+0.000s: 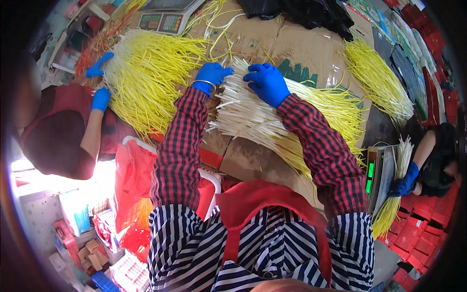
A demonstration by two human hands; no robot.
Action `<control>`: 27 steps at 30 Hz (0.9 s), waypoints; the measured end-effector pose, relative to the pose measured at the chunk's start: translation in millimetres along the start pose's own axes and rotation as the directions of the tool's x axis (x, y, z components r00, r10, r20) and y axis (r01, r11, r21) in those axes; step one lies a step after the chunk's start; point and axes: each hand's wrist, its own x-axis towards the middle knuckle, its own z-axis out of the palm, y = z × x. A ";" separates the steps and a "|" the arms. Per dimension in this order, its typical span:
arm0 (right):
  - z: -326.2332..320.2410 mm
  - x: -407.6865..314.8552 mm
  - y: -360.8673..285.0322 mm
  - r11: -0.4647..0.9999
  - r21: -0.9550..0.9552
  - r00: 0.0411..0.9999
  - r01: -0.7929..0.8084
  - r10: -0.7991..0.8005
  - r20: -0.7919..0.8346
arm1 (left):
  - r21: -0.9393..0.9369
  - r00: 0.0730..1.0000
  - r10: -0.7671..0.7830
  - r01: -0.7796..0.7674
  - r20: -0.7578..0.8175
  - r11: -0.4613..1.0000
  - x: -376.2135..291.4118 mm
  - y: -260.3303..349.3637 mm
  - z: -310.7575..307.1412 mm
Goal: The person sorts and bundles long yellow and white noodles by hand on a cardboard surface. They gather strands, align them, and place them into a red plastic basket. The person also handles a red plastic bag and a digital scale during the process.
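A broad pile of yellow chives (251, 106) lies before me, white stalk ends to the left and yellow leaves fanned to the right. My left hand (213, 76), in a blue glove with a bangle at the wrist, is at the far left corner of the white ends, fingertips drawn together. Whether a stalk is pinched there is too small to tell. Over the white stalks near the far edge is my right hand (268, 84), also blue-gloved, with its fingers curled. Its palm side is hidden, so a grip cannot be made out.
Cardboard (255, 149) covers the table. At left, a co-worker's gloved hands touch another chive heap (149, 76). At right, a co-worker's hand holds a bundle (403, 153) over a lit scale (381, 175). Another chive pile (377, 80) and black plastic bags (303, 12) lie beyond.
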 end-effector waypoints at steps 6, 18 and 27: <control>13.8 15.5 33.7 0.959 0.206 0.978 -0.192 0.204 -0.036 | -0.391 0.997 -0.062 0.071 0.034 0.918 -5.5 -1.1 -4.6; 12.3 14.6 31.2 0.928 0.226 0.954 -0.298 0.300 0.024 | -0.714 0.997 -0.039 0.070 0.060 0.696 -12.7 10.2 -26.9; -50.6 -32.2 53.5 0.942 0.200 0.953 -0.269 0.290 -0.085 | -0.997 0.939 0.337 0.050 0.067 0.058 -47.8 3.3 -33.7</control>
